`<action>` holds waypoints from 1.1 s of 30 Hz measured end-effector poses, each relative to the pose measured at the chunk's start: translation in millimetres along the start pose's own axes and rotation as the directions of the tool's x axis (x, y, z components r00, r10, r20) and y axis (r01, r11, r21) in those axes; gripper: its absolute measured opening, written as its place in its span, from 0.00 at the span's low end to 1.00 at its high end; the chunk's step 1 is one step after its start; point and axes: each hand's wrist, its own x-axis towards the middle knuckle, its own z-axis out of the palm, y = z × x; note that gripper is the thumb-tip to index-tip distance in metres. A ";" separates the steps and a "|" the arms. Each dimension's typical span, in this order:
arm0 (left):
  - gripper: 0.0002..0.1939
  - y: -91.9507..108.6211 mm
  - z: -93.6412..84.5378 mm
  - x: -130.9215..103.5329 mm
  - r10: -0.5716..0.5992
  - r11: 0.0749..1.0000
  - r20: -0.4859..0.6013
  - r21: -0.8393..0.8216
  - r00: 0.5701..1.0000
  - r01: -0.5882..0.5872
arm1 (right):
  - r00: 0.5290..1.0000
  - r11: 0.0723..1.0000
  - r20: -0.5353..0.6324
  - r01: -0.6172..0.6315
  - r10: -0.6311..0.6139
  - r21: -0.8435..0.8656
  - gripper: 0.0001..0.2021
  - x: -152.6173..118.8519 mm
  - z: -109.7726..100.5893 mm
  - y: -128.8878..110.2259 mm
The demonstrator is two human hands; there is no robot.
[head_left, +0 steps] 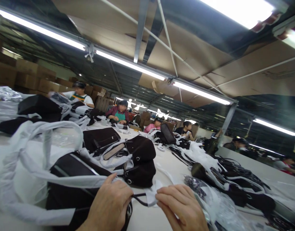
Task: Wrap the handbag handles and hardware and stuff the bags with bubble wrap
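A black bag (70, 192) lies at the lower left, its handles (41, 170) wrapped in white material. My left hand (111, 202) is closed on a thin black strap (140, 196) at the bag's right side. To the right, my right hand (181, 205) pinches a piece of white wrapping (152, 194) that surrounds the strap's end. The fingertips of both hands are a short gap apart, with the strap between them. Part of the bag is hidden behind my left hand.
More black bags (142, 150) lie just beyond on the white table (165, 160). Clear plastic bags (219, 205) and a pile of dark bags (239, 186) are at the right. Several people sit or stand farther back, near stacked cartons (27, 73).
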 end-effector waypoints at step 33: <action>0.20 -18.4 -50.7 8.3 0.082 0.995 0.364 -0.083 0.928 -0.055 | 0.961 0.952 0.164 -0.251 0.223 0.175 0.23 -5.8 59.2 -25.9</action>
